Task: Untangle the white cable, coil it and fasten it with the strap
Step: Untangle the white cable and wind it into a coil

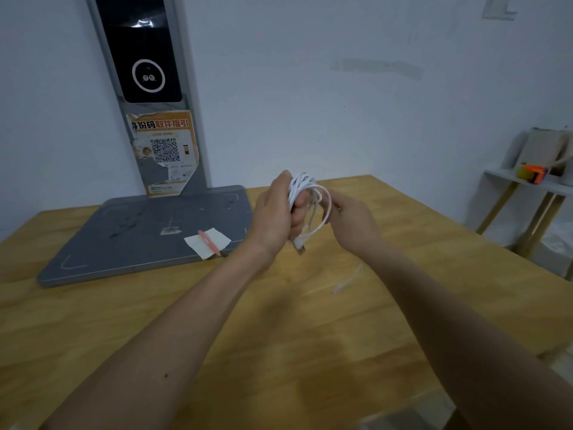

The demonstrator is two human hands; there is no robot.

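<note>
Cable, white, coiled in loops between both hands.

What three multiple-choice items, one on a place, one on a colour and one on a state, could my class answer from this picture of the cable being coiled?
1. Where does the pink strap lie?
A. on the white paper on the grey base
B. on the shelf
C. in the right hand

2. What colour is the cable?
A. black
B. white
C. orange

3. How is the cable now?
A. stretched flat on the table
B. hanging off the table edge
C. looped in a bundle gripped by the left hand

Answers: 1 A, it rests across the paper on the base. 2 B, the loops are white. 3 C, the left hand grips the loops while the right hand holds one loop.
</note>
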